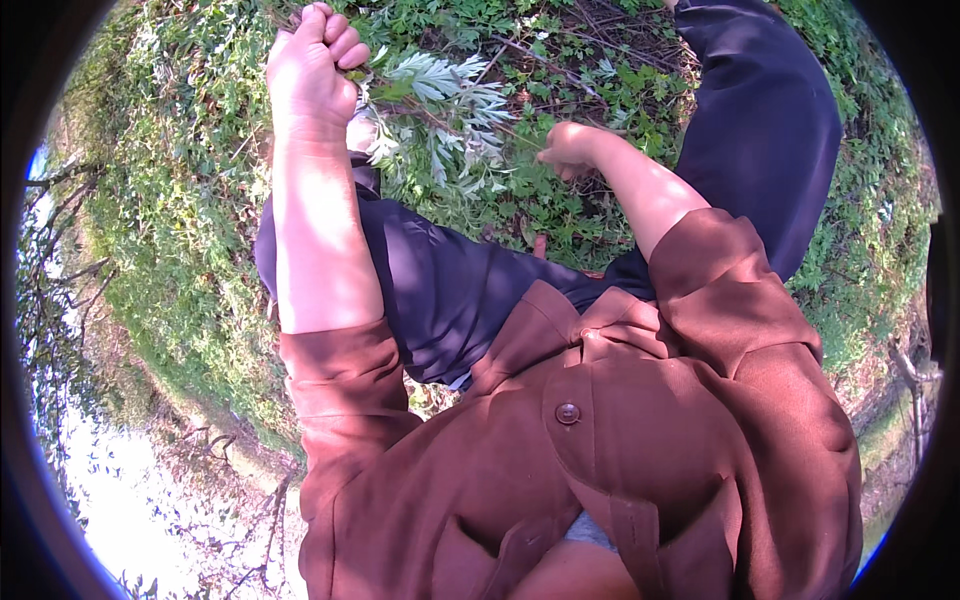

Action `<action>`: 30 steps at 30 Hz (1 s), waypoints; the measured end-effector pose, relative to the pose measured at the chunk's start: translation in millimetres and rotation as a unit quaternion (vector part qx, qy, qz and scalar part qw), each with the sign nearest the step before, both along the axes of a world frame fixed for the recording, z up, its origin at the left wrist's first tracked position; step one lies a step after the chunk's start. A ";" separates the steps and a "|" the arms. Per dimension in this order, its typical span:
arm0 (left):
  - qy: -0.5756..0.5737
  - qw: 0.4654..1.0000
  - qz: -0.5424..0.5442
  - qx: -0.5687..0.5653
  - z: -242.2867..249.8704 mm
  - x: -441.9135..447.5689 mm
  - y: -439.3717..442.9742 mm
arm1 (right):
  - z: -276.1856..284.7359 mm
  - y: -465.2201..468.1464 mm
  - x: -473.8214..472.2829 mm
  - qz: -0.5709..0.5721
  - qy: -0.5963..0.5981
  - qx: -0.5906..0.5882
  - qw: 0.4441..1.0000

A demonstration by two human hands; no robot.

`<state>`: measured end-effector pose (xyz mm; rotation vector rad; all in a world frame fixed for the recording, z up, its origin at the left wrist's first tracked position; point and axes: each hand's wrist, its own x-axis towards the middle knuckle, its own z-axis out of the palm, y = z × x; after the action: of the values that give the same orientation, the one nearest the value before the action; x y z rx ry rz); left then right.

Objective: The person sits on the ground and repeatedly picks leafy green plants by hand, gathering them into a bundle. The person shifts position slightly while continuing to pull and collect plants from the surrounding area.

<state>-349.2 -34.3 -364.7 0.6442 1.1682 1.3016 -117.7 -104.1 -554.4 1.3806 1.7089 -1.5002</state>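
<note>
My left hand (315, 64) is raised at the upper left, its fingers curled tight around leafy plant stems. From this fist a cut-leaved plant with silvery leaf undersides (442, 97) spreads to the right. My right hand (574, 150) is lower and nearer the middle, above the green ground plants. A thin stem runs from the silvery leaves to its fingertips; whether the fingers grip it cannot be told. The far ends of the stems in my left fist are partly out of view.
My dark-trousered legs (757, 135) are bent on both sides of low green plants (585, 202). Dry twigs (555, 67) lie among the leaves at the top. Bare branches (277, 510) stand at the lower left. A small reddish object (540, 245) shows beside my thigh.
</note>
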 end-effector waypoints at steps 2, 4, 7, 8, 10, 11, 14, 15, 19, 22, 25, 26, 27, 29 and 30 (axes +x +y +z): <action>0.013 0.999 -0.019 -0.023 -5.8 -7.6 3.8 | -2.0 1.7 3.4 -0.066 0.037 -0.066 0.995; 0.027 0.998 -0.033 -0.046 -4.3 -11.1 1.2 | -21.6 20.9 11.4 -0.182 -0.001 0.137 0.974; 0.033 0.994 -0.050 -0.087 -5.4 -23.7 -3.1 | -21.5 55.9 25.2 -0.288 -0.068 0.274 0.915; 0.020 0.993 -0.062 -0.098 -6.9 -30.9 -3.8 | -22.3 59.1 28.0 -0.267 -0.075 0.276 0.920; 0.002 0.991 -0.075 -0.112 -9.6 -40.6 -2.0 | -24.2 63.7 30.6 -0.217 -0.100 0.270 0.933; -0.001 0.991 -0.071 -0.114 -11.2 -42.8 -1.4 | -26.7 61.8 30.5 -0.186 -0.120 0.262 0.939; 0.008 0.991 -0.064 -0.120 -5.7 -38.9 2.6 | -26.3 50.3 28.1 -0.101 -0.179 0.234 0.950; 0.015 0.991 -0.067 -0.118 -4.0 -37.4 4.0 | -25.1 45.4 26.7 -0.075 -0.198 0.225 0.951; 0.024 0.990 -0.075 -0.115 -2.7 -35.7 9.1 | -10.8 33.8 12.5 0.061 -0.175 0.338 0.923; 0.021 0.990 -0.082 -0.117 -5.3 -30.0 9.6 | -12.2 31.4 -5.3 -0.031 0.020 0.357 0.934; 0.008 0.987 -0.091 -0.132 -15.0 -23.3 5.2 | -7.7 19.0 -20.0 -0.045 0.175 0.363 0.914; 0.027 0.985 -0.089 -0.148 -17.0 -18.6 4.2 | -22.3 15.2 -21.0 -0.037 0.230 0.350 0.907; 0.045 0.983 -0.086 -0.156 -16.7 -13.1 2.6 | -24.6 13.8 -23.5 -0.001 0.215 0.258 0.942; 0.043 0.981 -0.095 -0.164 -24.2 -15.3 2.6 | -25.2 10.0 -22.4 -0.008 0.101 -0.060 0.993; 0.045 0.981 -0.096 -0.162 -24.2 -14.1 5.5 | -32.1 8.5 -17.1 0.037 0.037 -0.004 0.999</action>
<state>-363.3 -28.8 -388.9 0.5627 1.3218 0.9007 -134.8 -95.6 -586.5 1.2574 1.7776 -1.5332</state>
